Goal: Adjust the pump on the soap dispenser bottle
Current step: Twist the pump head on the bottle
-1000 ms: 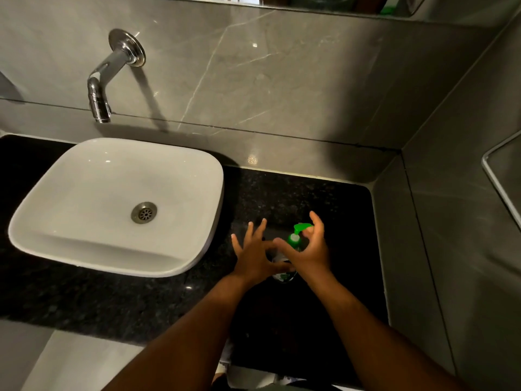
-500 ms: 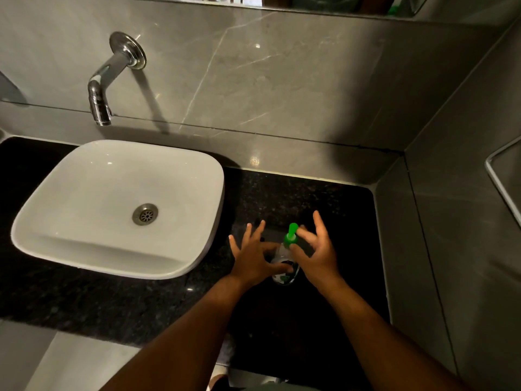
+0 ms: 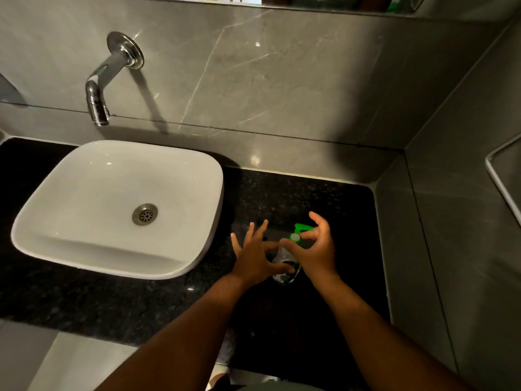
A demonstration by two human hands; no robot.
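Note:
A small clear soap dispenser bottle [image 3: 284, 266] with a green pump [image 3: 301, 230] stands on the black stone counter [image 3: 324, 198], right of the basin. My left hand [image 3: 253, 256] steadies the bottle's body with thumb and forefinger, its other fingers spread. My right hand [image 3: 317, 251] pinches the pump between thumb and fingertips, with the green nozzle pointing up and to the right. The lower bottle is partly hidden by both hands.
A white countertop basin [image 3: 118, 207] with a metal drain lies to the left under a chrome wall tap [image 3: 101, 88]. Grey tiled walls close off the back and the right side. A metal rail [image 3: 501, 179] runs along the right wall. The counter's front edge is near my forearms.
The green pump head has turned: its nozzle pointed up half a second ago and now points to the right. My right fingers shifted around it. The left hand stayed on the bottle.

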